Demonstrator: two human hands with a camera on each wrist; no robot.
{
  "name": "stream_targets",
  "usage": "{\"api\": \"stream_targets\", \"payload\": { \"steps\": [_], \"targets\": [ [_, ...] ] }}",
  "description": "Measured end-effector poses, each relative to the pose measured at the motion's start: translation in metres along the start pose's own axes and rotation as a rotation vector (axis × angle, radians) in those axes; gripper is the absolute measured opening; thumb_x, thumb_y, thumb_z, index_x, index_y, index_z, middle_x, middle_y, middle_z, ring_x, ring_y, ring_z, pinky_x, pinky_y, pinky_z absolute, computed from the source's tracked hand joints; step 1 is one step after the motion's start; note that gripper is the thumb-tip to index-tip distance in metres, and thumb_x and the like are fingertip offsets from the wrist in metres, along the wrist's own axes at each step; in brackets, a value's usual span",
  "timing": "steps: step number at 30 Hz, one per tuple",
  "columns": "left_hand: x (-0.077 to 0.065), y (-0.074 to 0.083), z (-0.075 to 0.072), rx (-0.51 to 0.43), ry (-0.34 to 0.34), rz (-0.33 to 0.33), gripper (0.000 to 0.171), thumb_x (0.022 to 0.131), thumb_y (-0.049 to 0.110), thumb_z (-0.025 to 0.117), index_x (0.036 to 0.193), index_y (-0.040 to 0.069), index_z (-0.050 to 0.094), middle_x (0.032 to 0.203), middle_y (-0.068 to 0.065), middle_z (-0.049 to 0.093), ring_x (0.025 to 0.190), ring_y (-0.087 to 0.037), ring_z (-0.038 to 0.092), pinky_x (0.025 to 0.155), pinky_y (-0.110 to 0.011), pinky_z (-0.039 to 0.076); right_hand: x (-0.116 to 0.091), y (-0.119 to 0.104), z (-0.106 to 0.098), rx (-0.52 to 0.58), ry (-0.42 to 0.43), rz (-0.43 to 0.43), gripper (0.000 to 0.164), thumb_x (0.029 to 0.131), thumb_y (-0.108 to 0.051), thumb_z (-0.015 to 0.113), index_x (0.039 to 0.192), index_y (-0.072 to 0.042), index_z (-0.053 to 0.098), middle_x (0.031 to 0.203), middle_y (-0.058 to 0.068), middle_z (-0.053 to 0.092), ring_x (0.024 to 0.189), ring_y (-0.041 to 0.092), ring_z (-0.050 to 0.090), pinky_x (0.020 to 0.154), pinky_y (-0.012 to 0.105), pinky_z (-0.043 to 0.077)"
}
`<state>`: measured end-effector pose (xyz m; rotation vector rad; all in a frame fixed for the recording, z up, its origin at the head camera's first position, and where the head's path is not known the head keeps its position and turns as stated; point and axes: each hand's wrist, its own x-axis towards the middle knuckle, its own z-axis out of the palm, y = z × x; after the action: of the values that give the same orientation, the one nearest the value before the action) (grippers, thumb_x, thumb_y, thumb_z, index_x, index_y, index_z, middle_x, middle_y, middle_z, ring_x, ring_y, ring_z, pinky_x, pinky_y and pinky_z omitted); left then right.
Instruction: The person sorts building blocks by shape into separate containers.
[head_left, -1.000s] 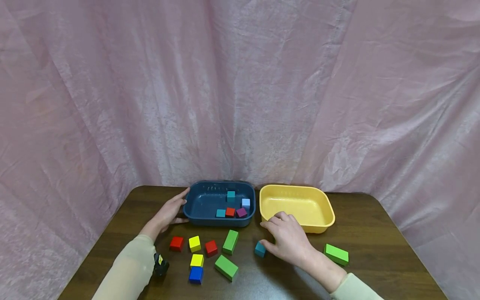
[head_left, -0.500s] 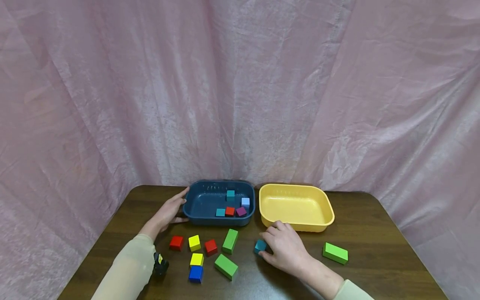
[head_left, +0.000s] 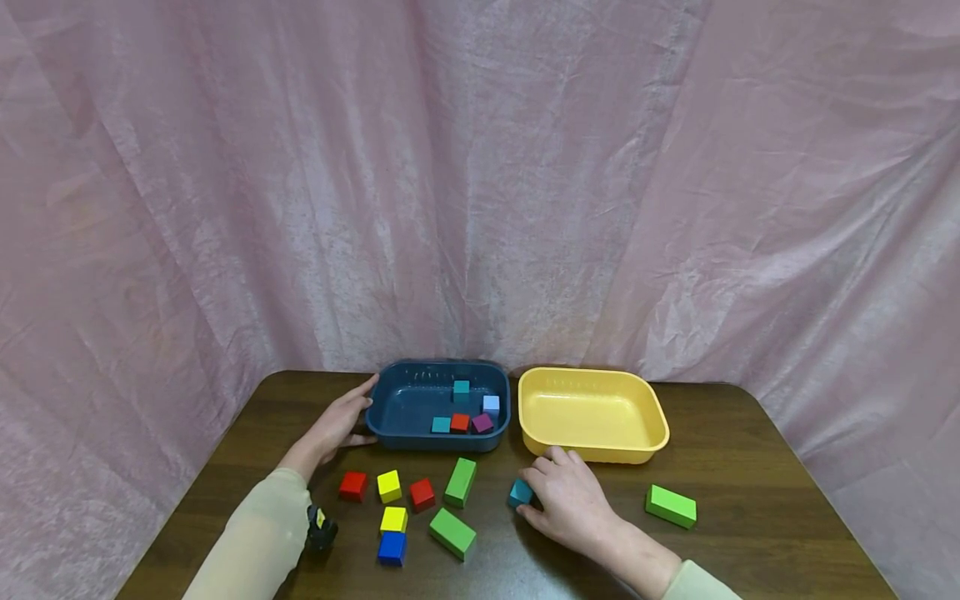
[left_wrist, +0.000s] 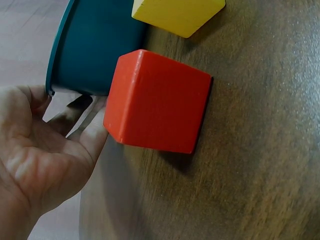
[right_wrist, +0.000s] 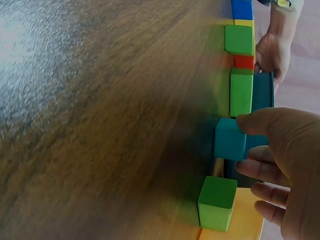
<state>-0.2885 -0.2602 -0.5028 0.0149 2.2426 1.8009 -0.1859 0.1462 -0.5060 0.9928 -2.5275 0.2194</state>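
Observation:
My right hand [head_left: 570,500] has its thumb and index finger on either side of a teal cube [head_left: 520,492] on the table, pinching it. In the right wrist view the thumb tip lies on an edge of the teal cube [right_wrist: 231,139], with the other fingers bent behind. My left hand [head_left: 337,427] rests with extended fingers against the left side of a dark blue tub [head_left: 435,443]. A red cube [left_wrist: 162,102] stands near that hand in the left wrist view. Two teal cubes, a red, a purple and a pale blue one lie inside the tub.
Beside the blue tub stands a yellow tub [head_left: 592,456]. Red cubes [head_left: 352,487], yellow cubes [head_left: 388,486], a blue cube [head_left: 392,549] and green blocks [head_left: 453,533] lie in front. Another green block [head_left: 671,506] lies right of my right arm. A pink curtain [head_left: 480,183] hangs behind.
My right hand has come down slightly closer round the teal cube, its thumb now at the cube's near side. My left hand and the tubs look unchanged.

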Motion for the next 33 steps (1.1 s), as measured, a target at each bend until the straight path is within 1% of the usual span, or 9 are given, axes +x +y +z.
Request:
{"api": "stream_targets", "payload": {
  "steps": [5, 11, 17, 25, 33],
  "targets": [
    [-0.0003, -0.0003, -0.0008, 0.003, 0.004, 0.003, 0.058, 0.11, 0.021, 0.032, 0.166, 0.028, 0.018, 0.171, -0.014, 0.008, 0.142, -0.048, 0.036, 0.091, -0.055, 0.056, 0.0003, -0.0005, 0.0007, -0.016, 0.012, -0.002, 0.038, 0.073, -0.038, 0.087, 0.102, -0.015, 0.077, 0.088, -0.007, 0.066, 0.087, 0.019, 0.051, 0.072, 0.034, 0.042],
    [-0.0005, -0.0003, -0.0012, 0.004, 0.003, 0.005, 0.058, 0.11, 0.021, 0.031, 0.166, 0.027, 0.017, 0.171, -0.015, 0.008, 0.143, -0.048, 0.035, 0.091, -0.055, 0.056, 0.0005, -0.0013, 0.0001, -0.009, -0.008, 0.011, 0.036, 0.074, -0.036, 0.087, 0.101, -0.016, 0.077, 0.088, -0.007, 0.066, 0.088, 0.019, 0.051, 0.073, 0.034, 0.042],
    [-0.0008, 0.0003, -0.0011, 0.005, 0.01, 0.006, 0.058, 0.11, 0.02, 0.031, 0.166, 0.027, 0.018, 0.171, -0.012, 0.006, 0.145, -0.047, 0.031, 0.091, -0.055, 0.056, 0.0004, -0.0009, 0.0016, -0.006, -0.005, 0.016, 0.033, 0.073, -0.035, 0.087, 0.098, -0.017, 0.077, 0.086, -0.008, 0.064, 0.087, 0.018, 0.05, 0.072, 0.034, 0.041],
    [-0.001, 0.0005, -0.0005, -0.002, 0.016, -0.001, 0.058, 0.109, 0.02, 0.032, 0.166, 0.028, 0.019, 0.17, -0.015, 0.01, 0.14, -0.047, 0.039, 0.091, -0.055, 0.056, 0.0004, -0.0021, 0.0032, -0.011, -0.006, 0.022, 0.03, 0.072, -0.035, 0.087, 0.094, -0.018, 0.076, 0.084, -0.008, 0.062, 0.086, 0.018, 0.05, 0.072, 0.034, 0.04],
    [-0.0003, -0.0006, -0.0002, -0.001, 0.015, 0.005, 0.058, 0.109, 0.021, 0.031, 0.166, 0.028, 0.019, 0.171, -0.014, 0.009, 0.139, -0.047, 0.04, 0.091, -0.054, 0.056, 0.0007, -0.0046, -0.0001, -0.011, -0.028, 0.047, 0.029, 0.073, -0.033, 0.087, 0.094, -0.016, 0.076, 0.083, -0.007, 0.061, 0.086, 0.018, 0.049, 0.072, 0.034, 0.04]
  ]
}}
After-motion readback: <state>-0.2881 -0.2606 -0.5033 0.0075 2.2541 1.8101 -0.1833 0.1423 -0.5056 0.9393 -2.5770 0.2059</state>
